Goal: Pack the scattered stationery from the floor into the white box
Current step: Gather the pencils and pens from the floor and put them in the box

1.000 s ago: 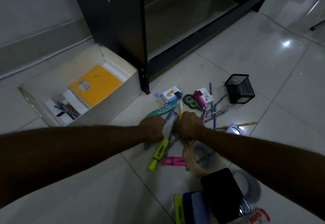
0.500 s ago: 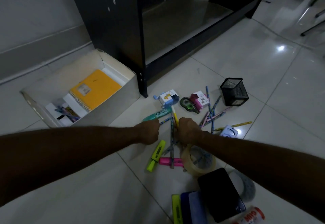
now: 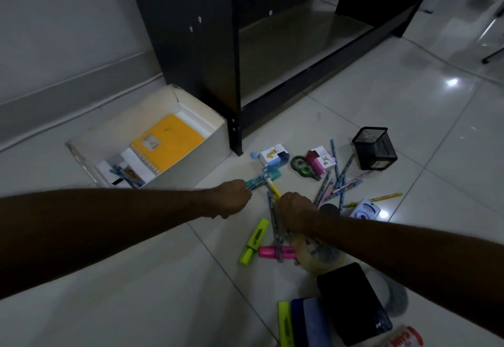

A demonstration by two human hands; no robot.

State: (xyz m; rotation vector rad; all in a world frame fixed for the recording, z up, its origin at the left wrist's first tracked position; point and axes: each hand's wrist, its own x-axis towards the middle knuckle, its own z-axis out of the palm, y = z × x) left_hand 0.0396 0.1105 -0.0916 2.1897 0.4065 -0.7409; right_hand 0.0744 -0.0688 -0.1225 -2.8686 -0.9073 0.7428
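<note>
Both my arms reach forward; my left hand grips patterned pencils angled up-right, my right hand clutches pencils running near-far.

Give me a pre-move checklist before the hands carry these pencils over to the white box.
1. Left hand grips patterned pencils: ok.
2. Right hand grips its bundle of pencils: ok, count cannot tell.
3. White box open on top: ok.
4. Free room in box beside yellow notebook: ok.
5. Bundle clear of pink highlighter and tape roll: cannot tell, the pencils cross them.
6. Floor stationery all gathered: not ok, loose pencils remain.
</note>
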